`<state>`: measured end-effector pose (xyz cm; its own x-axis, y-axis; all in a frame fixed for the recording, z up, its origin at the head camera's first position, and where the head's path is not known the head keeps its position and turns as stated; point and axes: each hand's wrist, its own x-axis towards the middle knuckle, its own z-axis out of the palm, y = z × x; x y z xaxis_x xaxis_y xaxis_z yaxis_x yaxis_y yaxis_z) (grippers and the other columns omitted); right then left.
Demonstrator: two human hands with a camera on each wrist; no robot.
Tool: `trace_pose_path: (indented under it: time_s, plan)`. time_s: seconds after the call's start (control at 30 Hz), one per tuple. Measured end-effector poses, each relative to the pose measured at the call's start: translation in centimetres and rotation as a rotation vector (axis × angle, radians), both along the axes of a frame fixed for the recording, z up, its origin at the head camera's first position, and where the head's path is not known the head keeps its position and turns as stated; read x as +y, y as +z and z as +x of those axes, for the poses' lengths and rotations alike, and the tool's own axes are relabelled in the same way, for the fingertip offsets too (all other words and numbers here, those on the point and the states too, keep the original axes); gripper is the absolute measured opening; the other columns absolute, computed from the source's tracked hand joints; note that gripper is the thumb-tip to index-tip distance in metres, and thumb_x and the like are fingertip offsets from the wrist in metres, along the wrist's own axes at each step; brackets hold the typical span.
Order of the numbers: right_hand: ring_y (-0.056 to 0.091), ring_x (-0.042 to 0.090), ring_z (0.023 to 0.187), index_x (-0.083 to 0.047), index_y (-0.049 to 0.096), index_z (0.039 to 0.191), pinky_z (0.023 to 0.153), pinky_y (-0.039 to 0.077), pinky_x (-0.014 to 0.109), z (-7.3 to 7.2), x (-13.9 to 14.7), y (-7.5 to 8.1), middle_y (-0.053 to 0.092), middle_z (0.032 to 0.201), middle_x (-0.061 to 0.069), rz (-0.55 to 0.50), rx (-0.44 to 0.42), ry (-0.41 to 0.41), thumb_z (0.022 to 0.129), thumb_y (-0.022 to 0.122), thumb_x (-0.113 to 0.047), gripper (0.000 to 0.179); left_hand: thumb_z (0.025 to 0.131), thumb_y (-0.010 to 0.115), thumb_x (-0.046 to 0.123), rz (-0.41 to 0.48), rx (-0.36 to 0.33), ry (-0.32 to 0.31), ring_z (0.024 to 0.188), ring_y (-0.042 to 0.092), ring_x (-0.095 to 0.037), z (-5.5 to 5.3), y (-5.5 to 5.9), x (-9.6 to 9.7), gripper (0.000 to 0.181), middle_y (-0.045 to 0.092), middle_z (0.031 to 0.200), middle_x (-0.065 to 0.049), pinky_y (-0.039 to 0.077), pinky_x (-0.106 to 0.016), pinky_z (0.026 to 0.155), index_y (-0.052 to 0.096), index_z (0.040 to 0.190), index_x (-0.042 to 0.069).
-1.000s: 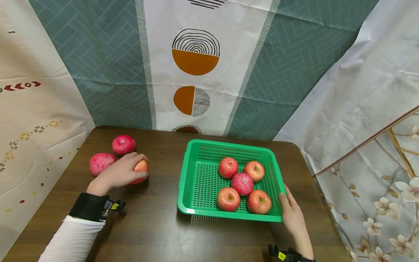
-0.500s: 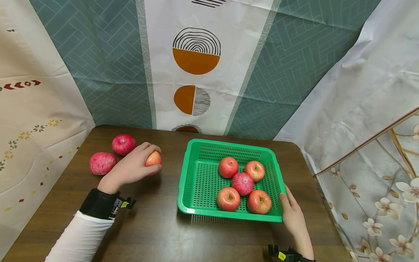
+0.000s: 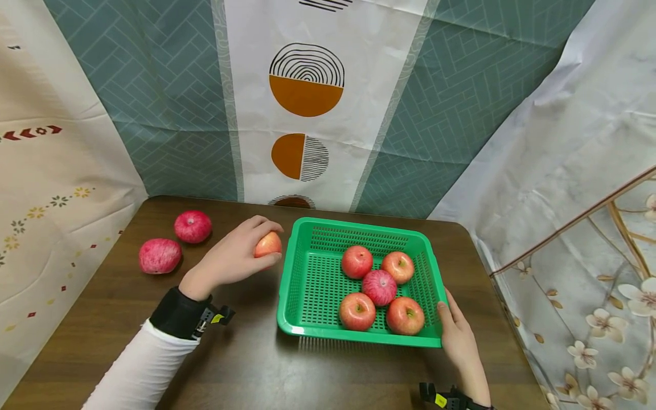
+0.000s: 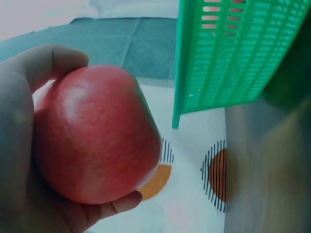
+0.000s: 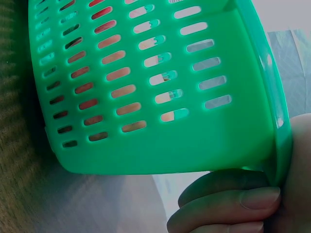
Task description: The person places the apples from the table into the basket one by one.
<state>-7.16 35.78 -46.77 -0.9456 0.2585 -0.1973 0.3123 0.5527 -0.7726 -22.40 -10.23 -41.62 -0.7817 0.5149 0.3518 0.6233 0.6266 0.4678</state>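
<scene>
My left hand (image 3: 228, 256) grips a red-yellow apple (image 3: 268, 245), thumb and fingers curled round it, just left of the green basket (image 3: 286, 285). In the left wrist view the apple (image 4: 97, 136) fills the palm, and the perforated basket wall (image 4: 233, 53) stands beyond it. My right hand (image 3: 461, 336) holds the basket's right rim near its front corner, the thumb over the edge and the fingers outside. Several apples sit in the basket's middle and right part, among them a darker striped one (image 3: 380, 287). The right wrist view shows curled fingers (image 5: 228, 208) beneath the rim.
Two deeper red apples remain on the dark wooden table (image 3: 230, 364), one toward the back (image 3: 193, 226) and one nearer the left edge (image 3: 160, 255). Patterned cloth (image 3: 179, 114) hangs behind the table and along both sides.
My left hand has carried the apple rightward from beside the two loose apples to near the basket's left rim. My right hand and the basket have stayed in place.
</scene>
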Motion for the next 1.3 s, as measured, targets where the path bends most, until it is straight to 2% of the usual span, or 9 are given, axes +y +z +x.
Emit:
trace_pose_path:
  time_s: [0.17,0.3,0.4,0.53,0.77,0.87,1.03,1.2,1.3]
  plan:
    - [0.042,0.039,0.118,-0.026,0.008,0.160,0.092,0.037,0.058,0.0,0.1,-0.1,0.031,0.152,0.024,0.002,0.006,0.004,0.107,0.025,-0.053,0.062,0.086,0.071,0.041,0.007,0.023,-0.054,0.105,0.046,-0.011,-0.1,0.2,1.0,0.043,0.053,0.117,0.008,0.053,-0.034,0.076,0.062,0.125,0.024]
    - [0.041,0.039,0.119,-0.026,0.008,0.160,0.093,0.036,0.059,0.0,0.2,-0.1,0.030,0.152,0.023,0.005,0.004,0.002,0.107,0.024,-0.052,0.062,0.089,0.069,0.044,0.002,0.029,-0.096,0.109,0.044,-0.014,-0.2,0.3,2.0,0.043,0.052,0.120,0.004,0.052,-0.035,0.079,0.061,0.128,0.029]
    - [0.041,0.039,0.120,-0.025,0.008,0.160,0.094,0.036,0.060,0.0,0.1,0.0,0.030,0.153,0.023,-0.004,0.006,-0.002,0.107,0.025,-0.053,0.062,0.090,0.067,0.044,-0.026,0.063,-0.139,0.110,0.042,-0.017,-0.3,0.3,2.9,0.036,0.048,0.123,0.002,0.050,-0.036,0.078,0.062,0.124,0.033]
    - [0.041,0.039,0.119,-0.026,0.009,0.160,0.094,0.036,0.059,0.0,0.1,0.0,0.030,0.152,0.023,-0.006,0.008,-0.005,0.107,0.026,-0.053,0.062,0.091,0.067,0.042,-0.053,0.104,-0.210,0.109,0.039,-0.020,-0.7,0.2,4.4,0.029,0.045,0.122,0.000,0.045,-0.038,0.078,0.062,0.118,0.033]
    - [0.041,0.039,0.119,-0.026,0.010,0.160,0.095,0.035,0.060,-0.1,-0.1,0.0,0.031,0.152,0.023,0.006,0.018,0.001,0.107,0.025,-0.052,0.061,0.088,0.071,0.043,-0.062,0.090,-0.292,0.105,0.039,-0.016,-1.1,0.1,6.7,0.030,0.045,0.115,0.002,0.043,-0.036,0.077,0.061,0.113,0.031]
    - [0.042,0.038,0.119,-0.026,0.011,0.160,0.095,0.036,0.060,-0.1,-0.2,-0.1,0.032,0.152,0.023,0.005,0.026,0.004,0.107,0.026,-0.051,0.061,0.084,0.072,0.036,-0.104,0.063,-0.329,0.104,0.039,-0.015,-1.3,0.2,7.4,0.033,0.045,0.115,0.002,0.043,-0.036,0.078,0.061,0.115,0.030]
    - [0.044,0.038,0.116,-0.025,0.011,0.160,0.093,0.037,0.057,-0.1,-0.2,-0.1,0.033,0.150,0.023,-0.001,0.026,-0.002,0.107,0.026,-0.051,0.061,0.077,0.070,0.025,-0.233,-0.045,-0.404,0.107,0.037,-0.015,-1.5,0.6,8.9,0.047,0.042,0.122,0.002,0.045,-0.035,0.078,0.057,0.121,0.033]
    - [0.044,0.038,0.116,-0.025,0.011,0.160,0.092,0.037,0.057,-0.1,-0.2,0.0,0.033,0.151,0.023,0.005,0.024,-0.008,0.107,0.026,-0.051,0.061,0.080,0.070,0.025,-0.370,-0.140,-0.481,0.114,0.035,-0.018,-1.7,1.0,10.6,0.050,0.038,0.133,-0.002,0.045,-0.038,0.086,0.054,0.127,0.032]
    - [0.043,0.039,0.117,-0.025,0.010,0.160,0.093,0.037,0.058,-0.1,-0.1,-0.1,0.032,0.151,0.024,0.003,0.022,-0.010,0.107,0.026,-0.052,0.062,0.081,0.069,0.026,-0.433,-0.176,-0.499,0.118,0.034,-0.018,-1.7,1.0,11.5,0.049,0.035,0.137,-0.004,0.043,-0.038,0.088,0.054,0.128,0.033]
